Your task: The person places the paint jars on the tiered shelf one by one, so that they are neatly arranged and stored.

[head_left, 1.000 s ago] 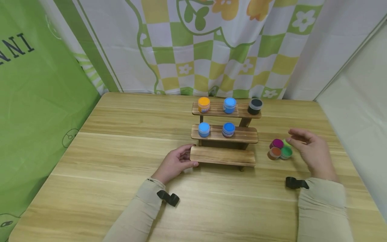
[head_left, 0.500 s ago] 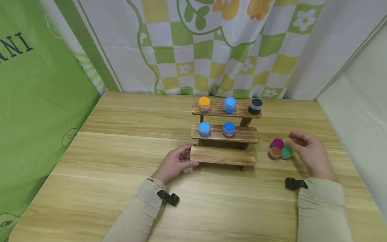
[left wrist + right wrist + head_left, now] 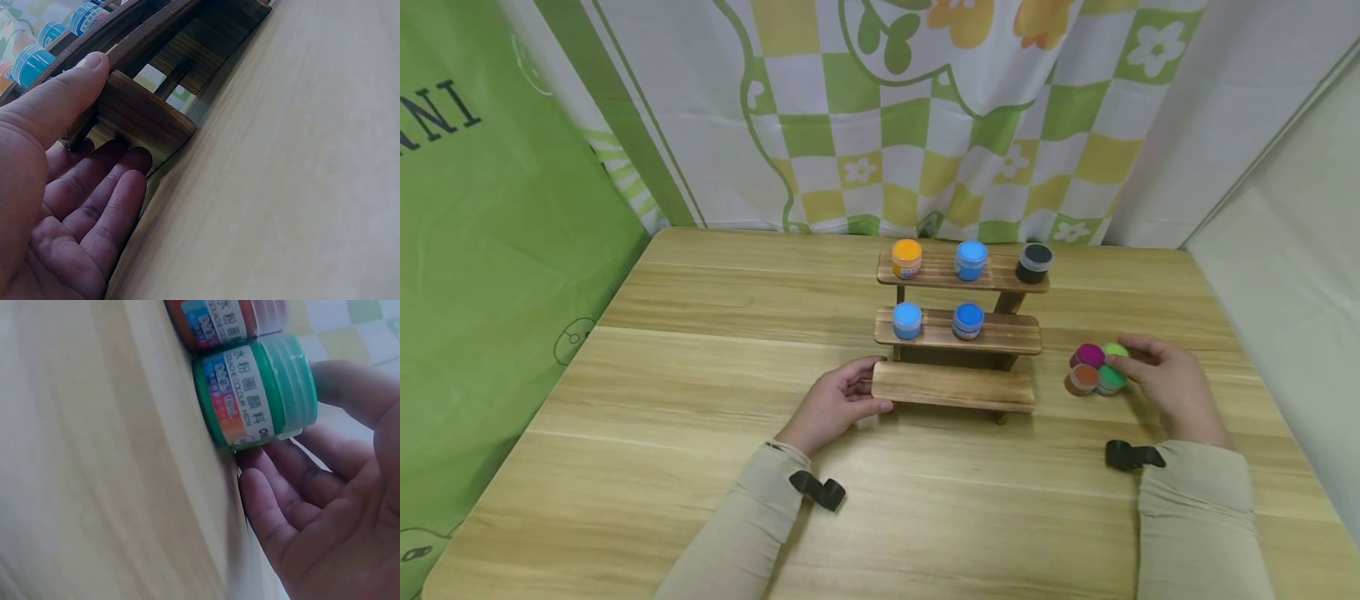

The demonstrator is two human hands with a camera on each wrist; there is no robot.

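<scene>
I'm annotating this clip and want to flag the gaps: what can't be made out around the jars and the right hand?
- Head view: the lower part of the lime jar, behind the right hand and green jar.
- Right wrist view: most of the lime jar, behind the green jar; whether the grip is closed on it is unclear.
- Right wrist view: part of the brown jar, cut off by the top edge.

Backdrop and furnishings, head view.
Patterned curtain [image 3: 827,125], upper centre: white, green and yellow checks, white flowers, orange motifs at the top edge. Green cloth [image 3: 497,242], left side: dark capital lettering [image 3: 437,115] at upper left, cut by the frame edge; line drawing lower down. Plain pale panel [image 3: 1307,250], right edge. Table [image 3: 640,400], centre to bottom: light wood grain, rounded far corners.
</scene>
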